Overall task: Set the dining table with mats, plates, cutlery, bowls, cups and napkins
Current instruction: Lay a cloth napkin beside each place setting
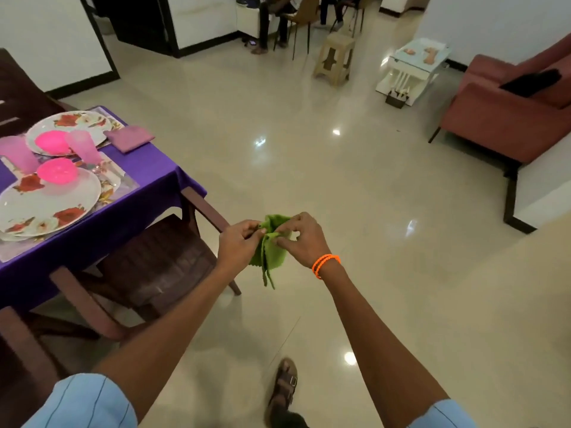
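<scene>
A green napkin (272,254) hangs in the air over the floor, to the right of the table. My left hand (238,245) pinches its left edge and my right hand (304,239) pinches its right edge. On the purple-clothed dining table (148,168) at the left lie two floral plates, a near plate (46,205) and a far plate (68,128). Each plate carries a pink bowl, the near bowl (57,170) and the far bowl (51,142). Two pink cups (83,148) stand between them. A purple napkin (129,138) lies folded by the far plate.
A dark wooden chair (154,261) stands tucked at the table's near corner, just left of my hands. Across the glossy floor are a beige stool (335,57), a white side table (414,69) and a red sofa (509,112). People sit on chairs at the far back.
</scene>
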